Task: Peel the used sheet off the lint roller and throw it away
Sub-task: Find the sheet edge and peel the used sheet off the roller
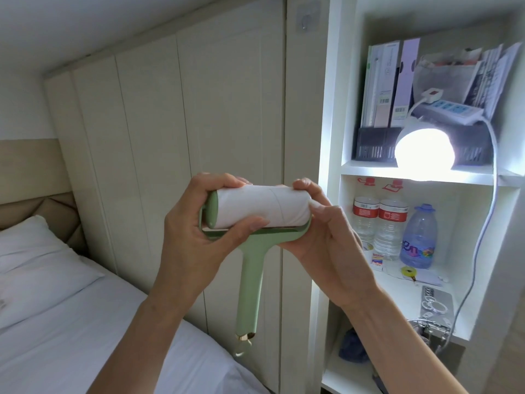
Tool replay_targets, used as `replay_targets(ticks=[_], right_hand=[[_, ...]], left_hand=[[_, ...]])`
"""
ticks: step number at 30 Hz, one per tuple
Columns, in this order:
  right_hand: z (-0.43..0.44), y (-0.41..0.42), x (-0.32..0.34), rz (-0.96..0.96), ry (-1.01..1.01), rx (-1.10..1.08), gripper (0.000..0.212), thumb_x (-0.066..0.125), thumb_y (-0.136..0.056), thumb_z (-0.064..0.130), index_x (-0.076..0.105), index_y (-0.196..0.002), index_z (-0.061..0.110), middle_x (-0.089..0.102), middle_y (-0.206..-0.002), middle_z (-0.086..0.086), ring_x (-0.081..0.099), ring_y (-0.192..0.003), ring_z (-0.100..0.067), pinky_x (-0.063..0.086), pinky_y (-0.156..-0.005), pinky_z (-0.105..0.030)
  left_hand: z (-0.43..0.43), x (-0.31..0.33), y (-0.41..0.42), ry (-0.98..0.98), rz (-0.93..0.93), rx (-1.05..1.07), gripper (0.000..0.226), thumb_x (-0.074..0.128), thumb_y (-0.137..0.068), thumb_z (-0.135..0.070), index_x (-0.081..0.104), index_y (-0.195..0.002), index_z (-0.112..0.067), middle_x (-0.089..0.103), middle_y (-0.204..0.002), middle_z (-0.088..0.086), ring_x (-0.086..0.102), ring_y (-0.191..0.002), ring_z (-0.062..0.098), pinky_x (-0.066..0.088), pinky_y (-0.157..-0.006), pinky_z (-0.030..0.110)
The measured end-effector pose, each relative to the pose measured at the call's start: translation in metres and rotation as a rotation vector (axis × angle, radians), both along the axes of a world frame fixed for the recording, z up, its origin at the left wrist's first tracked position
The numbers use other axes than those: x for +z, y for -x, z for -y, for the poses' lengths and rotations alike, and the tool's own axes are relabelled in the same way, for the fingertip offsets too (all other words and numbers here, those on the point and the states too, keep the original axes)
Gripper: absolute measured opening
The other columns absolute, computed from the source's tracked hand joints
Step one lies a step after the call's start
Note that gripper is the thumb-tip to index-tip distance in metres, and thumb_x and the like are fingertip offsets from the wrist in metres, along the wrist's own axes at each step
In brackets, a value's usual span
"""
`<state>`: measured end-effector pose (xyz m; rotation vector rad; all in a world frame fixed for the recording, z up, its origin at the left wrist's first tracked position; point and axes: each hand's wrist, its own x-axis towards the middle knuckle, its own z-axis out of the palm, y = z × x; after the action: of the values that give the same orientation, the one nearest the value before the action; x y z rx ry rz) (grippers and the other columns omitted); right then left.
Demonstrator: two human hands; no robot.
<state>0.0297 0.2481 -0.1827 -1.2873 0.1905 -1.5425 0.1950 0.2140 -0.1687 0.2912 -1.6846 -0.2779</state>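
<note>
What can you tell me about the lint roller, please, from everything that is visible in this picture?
The lint roller has a pale green plastic frame and a long handle hanging downward, ending in a small gold-coloured hook. Its white paper roll lies roughly horizontal, tilted slightly, with a faint seam line across it. It is held in the air before the wardrobe doors. The left hand grips its left end, thumb on the roll; the right hand holds the right end, fingertips at the roll's edge. No sheet is lifted yet.

White bed (71,345), pillow (37,257); shelf (420,173), glowing lamp (424,149)
</note>
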Motion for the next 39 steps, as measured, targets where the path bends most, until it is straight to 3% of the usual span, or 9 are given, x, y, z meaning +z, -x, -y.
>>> replay_targets(ticks=[2, 6, 11, 19, 27, 30, 35, 39], right_hand=[[0.0, 0.0, 0.0, 0.002, 0.002, -0.015, 0.02, 0.044, -0.087, 0.018, 0.057, -0.102, 0.016, 0.046, -0.118, -0.016, 0.048, -0.11, -0.034, 0.055, -0.08, -0.035], [-0.002, -0.001, 0.0, -0.008, 0.018, -0.038, 0.018, 0.043, -0.086, 0.014, 0.056, -0.099, 0.016, 0.055, -0.113, -0.013, 0.049, -0.112, -0.032, 0.054, -0.082, -0.035], [-0.002, -0.004, -0.001, -0.024, 0.035, -0.07, 0.021, 0.042, -0.084, 0.011, 0.056, -0.098, 0.017, 0.056, -0.114, -0.011, 0.049, -0.113, -0.033, 0.052, -0.083, -0.036], [-0.003, -0.004, 0.0, -0.028, 0.031, -0.082, 0.026, 0.03, -0.087, 0.005, 0.052, -0.098, 0.017, 0.055, -0.11, -0.01, 0.048, -0.113, -0.034, 0.051, -0.082, -0.034], [-0.003, -0.001, -0.006, -0.067, 0.016, -0.138, 0.039, 0.029, -0.076, -0.005, 0.052, -0.099, 0.017, 0.053, -0.114, -0.012, 0.046, -0.114, -0.035, 0.041, -0.091, -0.046], [-0.003, -0.001, -0.005, -0.035, -0.006, -0.081, 0.032, 0.035, -0.077, 0.003, 0.055, -0.097, 0.018, 0.055, -0.11, -0.011, 0.046, -0.111, -0.035, 0.037, -0.092, -0.047], [-0.003, -0.005, -0.003, -0.021, -0.012, -0.082, 0.019, 0.045, -0.082, 0.013, 0.056, -0.095, 0.02, 0.053, -0.108, -0.009, 0.047, -0.107, -0.031, 0.046, -0.083, -0.036], [-0.003, -0.005, -0.002, -0.014, 0.003, -0.09, 0.02, 0.047, -0.079, 0.016, 0.056, -0.096, 0.019, 0.053, -0.11, -0.011, 0.049, -0.107, -0.031, 0.05, -0.082, -0.034]], left_hand=[[0.002, -0.001, 0.0, 0.002, 0.002, -0.025, 0.036, 0.071, -0.071, -0.04, 0.051, -0.1, -0.029, 0.064, -0.105, -0.006, 0.062, -0.1, 0.005, 0.045, -0.079, 0.01], [0.008, -0.004, -0.002, -0.025, -0.016, -0.111, 0.035, 0.071, -0.072, -0.045, 0.051, -0.1, -0.038, 0.063, -0.104, -0.018, 0.063, -0.105, 0.014, 0.048, -0.081, 0.015], [0.014, -0.008, -0.004, -0.078, -0.043, -0.191, 0.036, 0.072, -0.07, -0.046, 0.052, -0.1, -0.039, 0.061, -0.106, -0.005, 0.062, -0.109, 0.024, 0.051, -0.08, 0.024], [0.016, -0.009, -0.003, -0.108, -0.054, -0.239, 0.036, 0.075, -0.069, -0.044, 0.054, -0.098, -0.04, 0.064, -0.102, -0.013, 0.063, -0.108, 0.022, 0.051, -0.083, 0.028], [0.014, -0.008, -0.003, -0.108, -0.043, -0.211, 0.035, 0.074, -0.068, -0.046, 0.054, -0.097, -0.042, 0.064, -0.102, -0.015, 0.063, -0.107, 0.022, 0.052, -0.083, 0.03], [0.013, -0.007, -0.003, -0.133, -0.051, -0.202, 0.036, 0.074, -0.067, -0.049, 0.054, -0.096, -0.043, 0.066, -0.101, -0.017, 0.064, -0.105, 0.02, 0.054, -0.077, 0.032], [0.012, -0.006, -0.003, -0.135, -0.052, -0.184, 0.036, 0.073, -0.067, -0.051, 0.054, -0.096, -0.044, 0.066, -0.102, -0.018, 0.063, -0.102, 0.015, 0.053, -0.073, 0.024], [0.012, -0.007, -0.003, -0.13, -0.05, -0.173, 0.036, 0.074, -0.067, -0.051, 0.054, -0.096, -0.044, 0.066, -0.102, -0.016, 0.063, -0.105, 0.022, 0.054, -0.075, 0.031]])
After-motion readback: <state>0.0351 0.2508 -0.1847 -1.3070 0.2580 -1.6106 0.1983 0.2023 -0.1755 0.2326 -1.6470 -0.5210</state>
